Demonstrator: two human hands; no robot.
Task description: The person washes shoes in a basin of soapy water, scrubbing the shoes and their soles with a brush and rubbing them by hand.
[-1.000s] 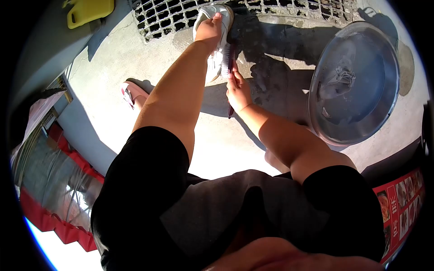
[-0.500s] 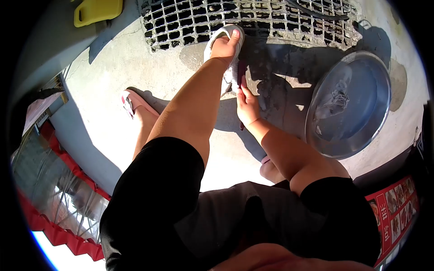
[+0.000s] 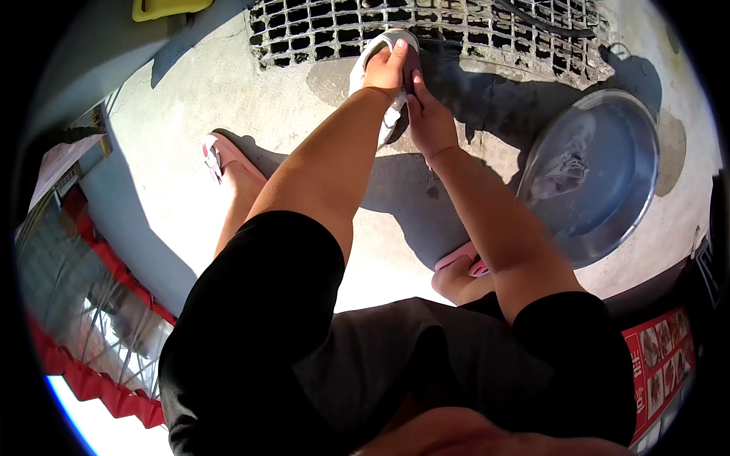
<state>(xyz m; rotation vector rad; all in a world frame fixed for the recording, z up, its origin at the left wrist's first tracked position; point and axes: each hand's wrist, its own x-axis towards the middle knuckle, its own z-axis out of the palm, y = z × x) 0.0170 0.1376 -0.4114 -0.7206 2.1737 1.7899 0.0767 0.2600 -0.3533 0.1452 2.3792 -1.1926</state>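
A white shoe (image 3: 392,115) hangs over the concrete near the floor grate, its heel end toward the top. My left hand (image 3: 385,70) grips it at the opening, thumb up along the rim. Against the shoe's right side, my right hand (image 3: 432,121) is closed round a dark red brush (image 3: 411,68), of which only part shows; its bristles are hidden. To the right stands a metal basin (image 3: 646,182) of water with another whitish shoe (image 3: 566,167) in it.
A metal grate (image 3: 327,34) spans the top, with a dark hose (image 3: 544,26) across it. Upper left is a yellow plastic object (image 3: 171,7). My feet in pink slippers (image 3: 220,152) rest on the ground. A red sign (image 3: 660,368) is at lower right.
The right hand and brush have moved up along the shoe toward its opening. The shoe first shifted right and down in view, then slightly up. More of the right slipper shows.
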